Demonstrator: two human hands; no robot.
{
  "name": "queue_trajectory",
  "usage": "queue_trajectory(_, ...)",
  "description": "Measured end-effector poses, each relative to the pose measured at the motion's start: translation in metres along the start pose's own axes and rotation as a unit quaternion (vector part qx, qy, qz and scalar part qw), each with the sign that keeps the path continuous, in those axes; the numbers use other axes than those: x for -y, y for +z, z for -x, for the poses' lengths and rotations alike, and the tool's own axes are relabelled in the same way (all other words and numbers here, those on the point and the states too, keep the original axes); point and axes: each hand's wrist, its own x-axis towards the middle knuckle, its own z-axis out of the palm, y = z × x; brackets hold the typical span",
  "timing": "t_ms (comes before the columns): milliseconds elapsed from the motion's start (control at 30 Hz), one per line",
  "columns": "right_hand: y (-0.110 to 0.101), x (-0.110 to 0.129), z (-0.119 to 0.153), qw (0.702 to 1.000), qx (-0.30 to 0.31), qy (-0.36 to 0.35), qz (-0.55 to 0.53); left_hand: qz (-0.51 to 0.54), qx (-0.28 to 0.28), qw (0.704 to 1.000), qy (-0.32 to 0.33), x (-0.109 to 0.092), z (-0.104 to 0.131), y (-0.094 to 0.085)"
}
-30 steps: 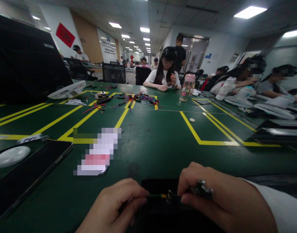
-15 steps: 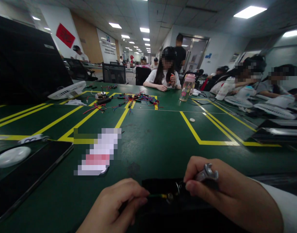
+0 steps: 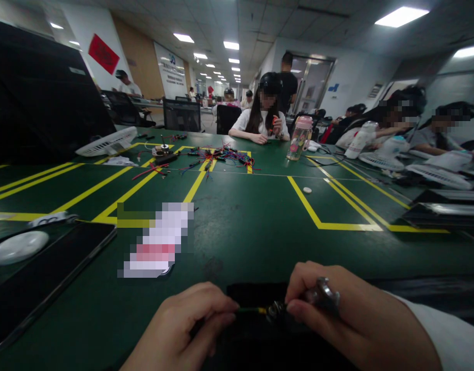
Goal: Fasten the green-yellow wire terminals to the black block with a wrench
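Note:
My left hand (image 3: 186,322) is closed, its thumb and forefinger pinching a thin green wire (image 3: 250,310) with a yellow part near its tip. My right hand (image 3: 348,314) is closed round a silver open-ended wrench (image 3: 327,294), whose forked jaw stands out above the fingers. Between the two hands, a small dark metal fitting (image 3: 275,311) meets the wire's tip, right by my right fingertips. Its exact kind is hard to make out. Both hands are over something black at the table's near edge, its shape lost in the dark.
On the green table (image 3: 237,226) a phone (image 3: 163,242) lies left of centre, with a large black tablet-like slab (image 3: 54,278) farther left. A tangle of coloured wires (image 3: 225,154) lies ahead, beside a bottle (image 3: 299,138). A person (image 3: 265,113) sits opposite.
My right hand has moved slightly left and down with the wrench, bringing its fingertips closer to the wire's tip. The gap there has closed. My left hand has hardly moved.

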Motion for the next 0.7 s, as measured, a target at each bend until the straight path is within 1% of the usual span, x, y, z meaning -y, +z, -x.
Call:
queue_trajectory(133,-0.004,0.000,-0.001,0.999,0.026,-0.016,0.020,-0.002,0.002,1.000,-0.003,0.000,0.001,0.000)
queue_trajectory(267,-0.011,-0.001,-0.006,0.996,0.068,-0.051,0.008,-0.002,0.003,1.000,0.001,0.001,0.000,0.000)
queue_trajectory(433,-0.014,-0.004,-0.011,0.994,0.077,-0.081,0.003,-0.009,0.000,1.000,0.005,0.001,-0.001,0.000)
queue_trajectory(500,-0.014,-0.006,-0.011,0.996,0.061,-0.071,-0.007,-0.005,-0.001,1.000,0.000,0.001,0.000,0.000)
queue_trajectory(633,-0.012,-0.008,-0.006,0.998,-0.013,-0.014,-0.052,0.004,0.002,1.000,0.003,0.002,0.001,0.001)
queue_trajectory(700,-0.008,-0.006,-0.004,0.998,-0.034,0.011,-0.053,0.002,0.001,1.000,0.008,0.002,0.001,0.001)
